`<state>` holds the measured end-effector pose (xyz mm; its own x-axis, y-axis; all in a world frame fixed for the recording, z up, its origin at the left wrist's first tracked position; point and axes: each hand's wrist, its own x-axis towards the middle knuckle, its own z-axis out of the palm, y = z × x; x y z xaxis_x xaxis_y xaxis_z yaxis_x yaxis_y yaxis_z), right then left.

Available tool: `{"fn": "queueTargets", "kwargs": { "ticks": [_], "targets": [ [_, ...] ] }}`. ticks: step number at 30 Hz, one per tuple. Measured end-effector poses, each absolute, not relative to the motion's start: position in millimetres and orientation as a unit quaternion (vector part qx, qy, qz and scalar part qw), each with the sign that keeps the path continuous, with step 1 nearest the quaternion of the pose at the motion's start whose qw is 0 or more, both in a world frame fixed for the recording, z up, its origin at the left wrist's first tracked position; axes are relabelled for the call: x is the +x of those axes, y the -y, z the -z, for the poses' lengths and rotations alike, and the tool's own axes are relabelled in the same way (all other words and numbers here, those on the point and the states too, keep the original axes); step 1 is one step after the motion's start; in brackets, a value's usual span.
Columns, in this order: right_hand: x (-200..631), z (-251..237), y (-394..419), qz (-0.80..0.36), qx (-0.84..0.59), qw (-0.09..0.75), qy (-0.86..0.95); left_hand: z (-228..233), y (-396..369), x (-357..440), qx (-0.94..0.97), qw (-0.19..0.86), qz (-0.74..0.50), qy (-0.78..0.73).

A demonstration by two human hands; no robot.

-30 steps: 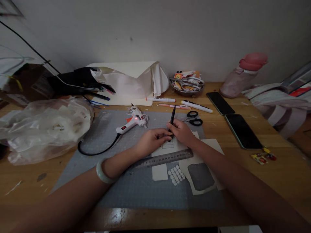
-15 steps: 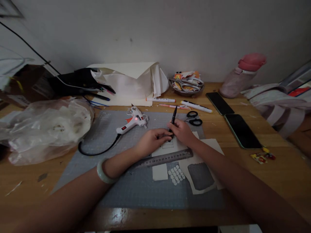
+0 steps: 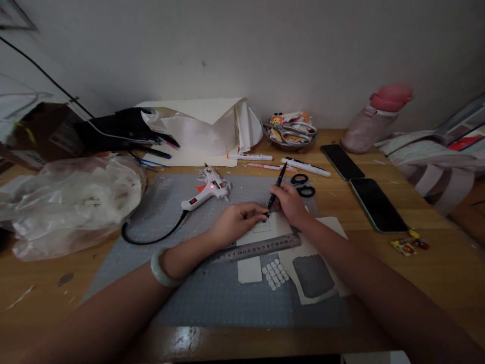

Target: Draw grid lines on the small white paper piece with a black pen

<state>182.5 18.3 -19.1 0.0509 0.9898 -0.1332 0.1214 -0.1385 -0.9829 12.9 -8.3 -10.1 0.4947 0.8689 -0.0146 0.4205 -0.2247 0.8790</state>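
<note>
My right hand (image 3: pixel 291 203) grips a black marker pen (image 3: pixel 281 176), which leans to the right with its lower end by the paper. My left hand (image 3: pixel 239 222) is closed, thumb and fingertips pressed together around a small dark thing beside the pen's lower end; I cannot make out what it is. Under both hands lies a pale sheet of paper (image 3: pixel 278 226) with drawn black lines forming a box. A steel ruler (image 3: pixel 261 247) lies along the sheet's near edge. Closer to me are a small white square (image 3: pixel 249 269) and several rounded white pieces (image 3: pixel 275 274) in rows.
A grey cutting mat (image 3: pixel 182 298) covers the table's middle. On it a white glue gun (image 3: pixel 206 192) shows a red light. Black-handled scissors (image 3: pixel 306 191), two phones (image 3: pixel 379 205), a bowl (image 3: pixel 291 144) and a bottle (image 3: pixel 369 126) lie beyond or right. A plastic bag (image 3: pixel 76 202) sits left.
My right hand has shifted slightly right, and the marker pen tilts further right than before. My left hand stays nearly in place. More of the drawn box shows.
</note>
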Motion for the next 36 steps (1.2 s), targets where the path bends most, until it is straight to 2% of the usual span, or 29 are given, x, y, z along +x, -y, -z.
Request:
{"fn": "queueTargets", "kwargs": {
  "ticks": [4,13,36],
  "targets": [
    [181.8,16.8,-18.6,-0.525,-0.566,0.453,0.446,9.0,9.9,12.3,0.722,0.444,-0.272,-0.456],
    [181.4,18.0,-18.1,-0.514,-0.565,0.452,0.461,9.1,8.3,14.7,0.693,0.484,-0.286,-0.452],
    [181.5,19.8,-15.6,-0.477,-0.561,0.430,0.522,10.5,8.7,16.4,0.699,0.458,-0.281,-0.472]
  ]
}}
